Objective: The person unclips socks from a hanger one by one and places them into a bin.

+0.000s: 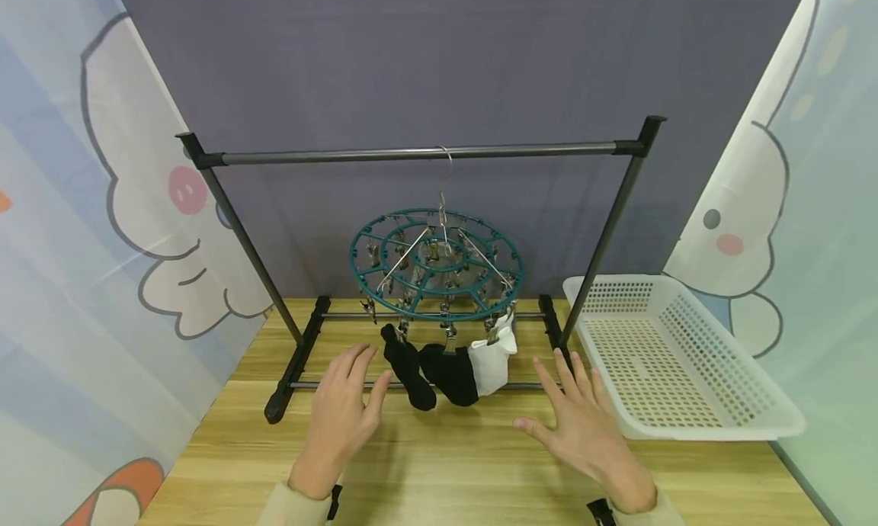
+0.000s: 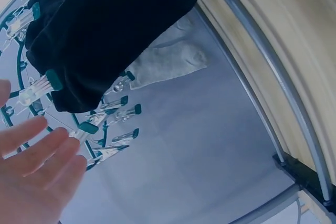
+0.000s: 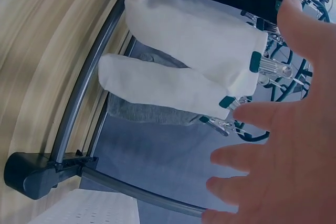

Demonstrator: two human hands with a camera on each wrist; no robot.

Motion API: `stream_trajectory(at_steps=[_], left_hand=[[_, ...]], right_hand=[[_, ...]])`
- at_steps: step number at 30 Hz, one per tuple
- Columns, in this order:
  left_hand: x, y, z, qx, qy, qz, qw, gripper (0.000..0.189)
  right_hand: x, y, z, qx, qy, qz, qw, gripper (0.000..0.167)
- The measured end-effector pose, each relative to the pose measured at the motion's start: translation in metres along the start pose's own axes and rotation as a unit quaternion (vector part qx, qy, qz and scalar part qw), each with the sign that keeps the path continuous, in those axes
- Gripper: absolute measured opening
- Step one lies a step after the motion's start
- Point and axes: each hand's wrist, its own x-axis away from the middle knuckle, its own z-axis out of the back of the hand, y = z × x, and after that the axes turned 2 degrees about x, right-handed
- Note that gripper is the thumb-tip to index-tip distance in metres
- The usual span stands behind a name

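A round green clip hanger hangs by its metal hook from the rack's top bar. Metal clips with green tips hold black socks and white socks along its front edge; a grey sock shows behind the white pair in the right wrist view. My left hand is raised in front of the left black sock, fingers loosely bent and holding nothing. To the right of the white socks, my right hand has its fingers spread, with nothing in it.
A black and grey metal rack stands on the wooden table, its feet and lower bars near the hands. At the right is a white perforated plastic basket. Curtains with cartoon prints surround the back and sides.
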Motion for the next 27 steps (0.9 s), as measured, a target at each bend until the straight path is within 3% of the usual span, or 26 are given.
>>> stream_trajectory(at_steps=[4,14,19,27], left_hand=[[-0.009,0.003,-0.001,0.023,0.023,-0.015,0.9994,0.046],[-0.029,0.006,-0.008,0.107,0.025,0.032,0.9935,0.039],[-0.036,0.007,-0.013,0.121,0.026,0.047,0.9912,0.039],[-0.046,0.009,-0.018,0.134,0.030,0.047,0.9894,0.027]], right_hand=[[-0.002,-0.002,0.000,-0.006,0.022,0.014,0.9997,0.091],[-0.006,-0.009,-0.001,-0.047,0.067,0.035,0.9960,0.084],[-0.009,-0.013,-0.002,-0.063,0.086,0.040,0.9935,0.077],[-0.013,-0.022,0.000,-0.117,0.091,0.036,0.9883,0.067]])
